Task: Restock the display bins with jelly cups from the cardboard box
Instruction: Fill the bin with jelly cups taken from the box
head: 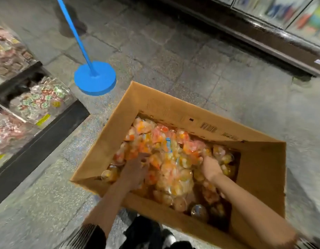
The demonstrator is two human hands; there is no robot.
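An open cardboard box [259,169] stands on the floor in front of me, filled with clear jelly cups [166,151] in orange, pink and yellow. Both my hands are down inside it. My left hand [135,169] digs into the left side of the heap, fingers buried among the cups. My right hand [209,168] is pushed into the right side of the heap, its fingers curled round a bunch of cups. The picture is blurred, so the left hand's fingers cannot be made out. Clear display bins [38,97] with wrapped sweets stand at the left.
A blue pole on a round blue base [95,79] stands on the tiled floor just behind the box's far left corner. A dark shelf edge [40,133] runs below the bins at the left. A dark-framed glass cabinet [281,24] lines the far right.
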